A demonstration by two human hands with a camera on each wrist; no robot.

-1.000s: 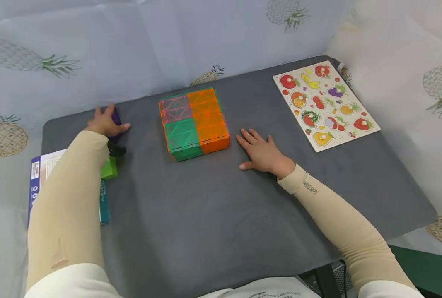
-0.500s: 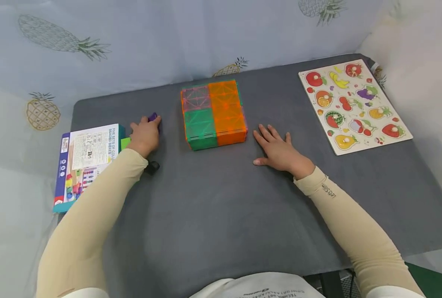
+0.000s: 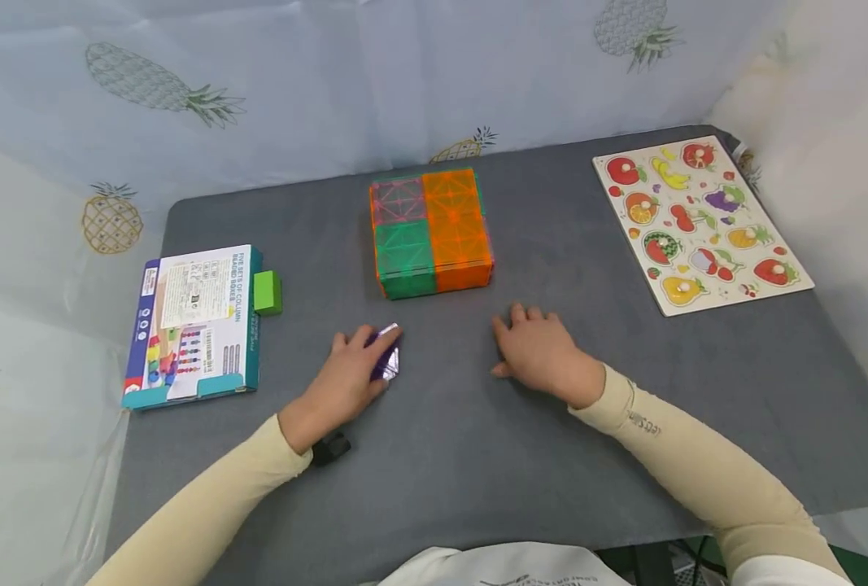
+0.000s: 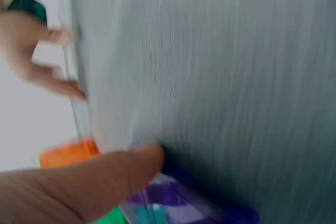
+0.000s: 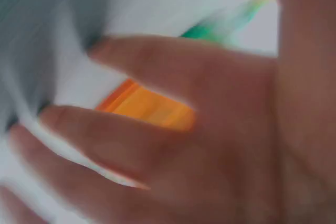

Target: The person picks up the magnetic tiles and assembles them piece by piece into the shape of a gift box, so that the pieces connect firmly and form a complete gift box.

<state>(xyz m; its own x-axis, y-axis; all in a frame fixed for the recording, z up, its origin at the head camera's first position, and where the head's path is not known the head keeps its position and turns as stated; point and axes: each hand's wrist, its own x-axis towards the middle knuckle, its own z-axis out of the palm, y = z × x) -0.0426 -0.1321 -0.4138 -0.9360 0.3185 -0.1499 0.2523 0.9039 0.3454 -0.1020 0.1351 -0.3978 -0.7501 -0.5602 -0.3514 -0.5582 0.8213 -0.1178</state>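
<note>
My left hand (image 3: 338,382) grips a shiny purple magnetic tile (image 3: 386,352) over the left middle of the table. In the left wrist view, the thumb lies along the see-through purple tile (image 4: 184,203); the other fingers are out of sight there. Palm down, my right hand (image 3: 539,350) is over the table with nothing in its grasp, its fingers spread in the blurred right wrist view. Behind both hands sits a flat box-shaped build of see-through tiles (image 3: 434,236), orange, green and pink.
A boxed bead set (image 3: 207,325) lies at the left, with a small green block (image 3: 268,293) by its right edge. Back right is a fruit puzzle board (image 3: 704,228). A pineapple-print sheet (image 3: 316,89) hangs behind the grey table (image 3: 441,464).
My left hand has come from the far left toward the front middle, carrying the purple tile. My right hand has drawn back slightly toward the front. The head view has shifted.
</note>
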